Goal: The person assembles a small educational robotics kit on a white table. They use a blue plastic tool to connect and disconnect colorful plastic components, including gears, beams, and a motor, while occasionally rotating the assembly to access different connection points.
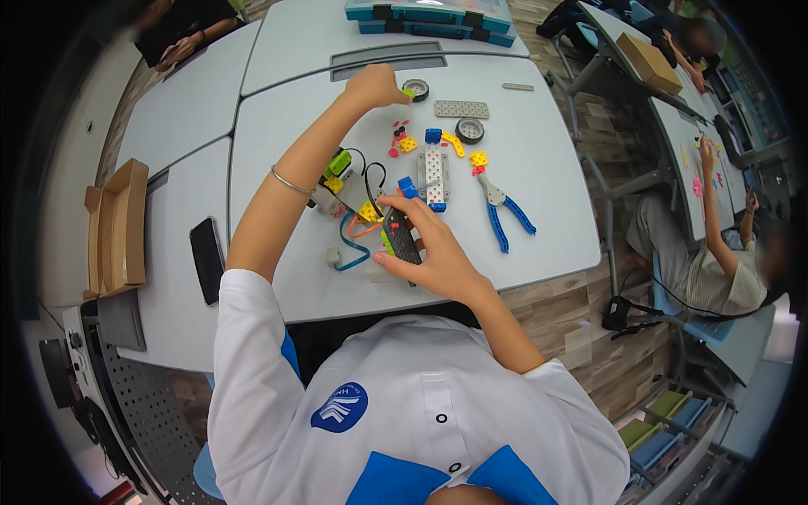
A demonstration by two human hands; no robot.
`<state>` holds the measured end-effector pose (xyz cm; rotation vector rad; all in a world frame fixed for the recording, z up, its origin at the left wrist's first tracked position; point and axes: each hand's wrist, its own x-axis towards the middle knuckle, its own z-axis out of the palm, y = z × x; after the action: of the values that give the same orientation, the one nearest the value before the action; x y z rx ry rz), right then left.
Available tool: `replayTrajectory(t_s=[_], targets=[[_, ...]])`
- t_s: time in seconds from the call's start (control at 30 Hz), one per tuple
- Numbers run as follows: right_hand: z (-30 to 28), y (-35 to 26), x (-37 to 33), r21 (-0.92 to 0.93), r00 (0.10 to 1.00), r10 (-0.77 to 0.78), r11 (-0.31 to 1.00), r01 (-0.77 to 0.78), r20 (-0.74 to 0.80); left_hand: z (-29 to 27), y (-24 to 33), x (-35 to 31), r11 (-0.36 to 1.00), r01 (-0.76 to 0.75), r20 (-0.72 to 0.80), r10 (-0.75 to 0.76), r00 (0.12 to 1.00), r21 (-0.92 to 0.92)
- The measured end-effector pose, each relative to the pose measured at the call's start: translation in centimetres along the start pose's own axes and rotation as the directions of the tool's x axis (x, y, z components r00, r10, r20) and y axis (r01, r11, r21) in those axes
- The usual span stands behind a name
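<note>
Stretched far across the table, my left hand (376, 86) is closed at a small bright green piece (409, 94), beside a loose grey wheel with a black tyre (417, 90). My right hand (438, 255) grips a black-tyred wheel (401, 236) on the near side of a part-built toy vehicle, thumb and fingers spanning its rim. The vehicle (334, 202) has grey, yellow and green plastic blocks, with black, blue and orange cables. My left forearm hides part of it. Just right of it lies a grey perforated beam assembly (433, 172) with blue ends.
Blue-handled pliers (503, 210), a second loose wheel (470, 130), a grey perforated plate (461, 109) and small red and yellow pieces (405, 143) lie around. A phone (205, 260) and open cardboard box (118, 227) are left. Teal cases (429, 21) stand at the back; other people sit nearby.
</note>
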<state>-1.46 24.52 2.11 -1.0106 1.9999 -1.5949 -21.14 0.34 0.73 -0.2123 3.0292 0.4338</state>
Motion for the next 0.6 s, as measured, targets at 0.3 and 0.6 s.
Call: replayTrajectory(t_s=[0.3, 0.6], targets=[[0.0, -0.2, 0.0, 0.007, 1.0, -0.004, 1.0, 0.004, -0.003, 2.4, -1.9, 0.0, 0.998, 0.064, 0.036, -0.064, 0.997, -0.006], [-1.1, 0.3, 0.3, 0.114, 0.985, 0.036, 0.993, -0.016, -0.171, -4.8, 0.5, -10.1, 0.885, -0.171, -0.118, 0.133, 0.984, -0.433]])
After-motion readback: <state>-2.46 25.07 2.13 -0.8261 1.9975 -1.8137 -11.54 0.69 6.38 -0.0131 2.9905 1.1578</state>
